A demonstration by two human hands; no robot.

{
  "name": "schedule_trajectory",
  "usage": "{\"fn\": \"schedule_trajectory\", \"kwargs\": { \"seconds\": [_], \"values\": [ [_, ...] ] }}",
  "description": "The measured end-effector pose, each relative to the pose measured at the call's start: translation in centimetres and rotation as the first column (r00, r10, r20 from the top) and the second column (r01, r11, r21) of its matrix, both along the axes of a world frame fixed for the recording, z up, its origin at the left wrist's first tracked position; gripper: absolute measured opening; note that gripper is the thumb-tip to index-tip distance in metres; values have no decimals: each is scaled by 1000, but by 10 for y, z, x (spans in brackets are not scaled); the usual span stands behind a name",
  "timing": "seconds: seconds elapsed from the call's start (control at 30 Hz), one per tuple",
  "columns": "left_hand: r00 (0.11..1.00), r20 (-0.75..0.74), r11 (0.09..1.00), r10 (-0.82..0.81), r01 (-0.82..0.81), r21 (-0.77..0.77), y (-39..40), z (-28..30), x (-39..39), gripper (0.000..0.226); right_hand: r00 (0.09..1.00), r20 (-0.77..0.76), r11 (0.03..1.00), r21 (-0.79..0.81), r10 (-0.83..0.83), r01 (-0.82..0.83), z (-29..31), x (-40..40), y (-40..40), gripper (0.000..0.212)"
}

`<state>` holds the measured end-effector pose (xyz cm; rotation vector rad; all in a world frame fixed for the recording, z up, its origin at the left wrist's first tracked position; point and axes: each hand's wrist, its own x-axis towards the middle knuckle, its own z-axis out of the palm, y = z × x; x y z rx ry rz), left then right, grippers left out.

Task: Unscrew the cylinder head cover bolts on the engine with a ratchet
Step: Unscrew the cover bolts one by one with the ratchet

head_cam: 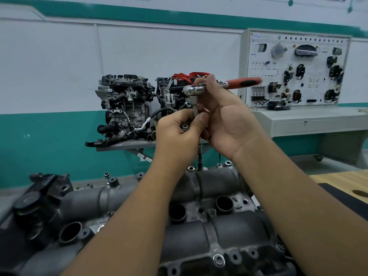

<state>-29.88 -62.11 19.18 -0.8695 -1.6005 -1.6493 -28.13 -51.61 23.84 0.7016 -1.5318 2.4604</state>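
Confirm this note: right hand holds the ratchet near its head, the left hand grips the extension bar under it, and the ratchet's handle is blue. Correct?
Not quite. The head view shows the ratchet has a red handle with a black insert, not blue. The rest stands: the right hand holds it near the head, and the left hand grips the extension bar below.

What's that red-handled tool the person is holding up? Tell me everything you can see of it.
The ratchet has a shiny metal head and neck and a red handle with a black inset, pointing right, roughly level. A slim metal extension bar hangs straight down from its head toward the grey cylinder head cover. The right hand holds the neck between thumb and fingers; the left hand pinches the bar lower down, with a small bolt tucked in its fingers.
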Motion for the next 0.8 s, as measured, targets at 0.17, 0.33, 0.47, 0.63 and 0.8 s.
{"fn": "schedule_trajectory", "kwargs": {
  "seconds": [0.17,0.33,0.47,0.63,0.8],
  "values": [
    [1000,-21,1000,-6,6,-16,-1,-2,2,13,997,-82,998,-59,-13,8,-1,6,8,18],
    [999,-30,1000,11,-11,25,0,-3,0,8,991,-131,999,-8,37,-39,-4,9,6,27],
    [1000,14,1000,-19,19,15,1,-3,-1,16,992,119,988,140,52,-69,17,3,10,35],
    [999,2,997,42,-42,63,0,-4,-4,19,979,183,983,146,85,-113,28,-6,9,36],
    [989,-37,990,141,-140,27,0,-1,1,1,988,43,985,-98,150,-145,13,-9,12,17]
  ]
}}
